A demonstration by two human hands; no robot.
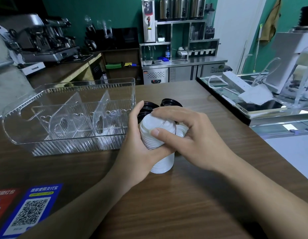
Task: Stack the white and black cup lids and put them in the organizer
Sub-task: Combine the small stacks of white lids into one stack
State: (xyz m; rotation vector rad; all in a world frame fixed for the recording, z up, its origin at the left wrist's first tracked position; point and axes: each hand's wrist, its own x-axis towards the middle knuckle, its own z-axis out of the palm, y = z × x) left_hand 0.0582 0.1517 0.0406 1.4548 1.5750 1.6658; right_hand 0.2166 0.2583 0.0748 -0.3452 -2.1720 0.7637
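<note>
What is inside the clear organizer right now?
The clear organizer shows only its own transparent dividers; no lids are visible inside. Nothing seems hidden, since its walls are see-through.

Both forearms bare, no sleeves; left hand (136, 133), right hand (189, 135) ungloved.

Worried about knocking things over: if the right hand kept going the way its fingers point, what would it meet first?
The right hand points left across the white lid stack; beyond that, likely the left hand, then the clear organizer.
</note>
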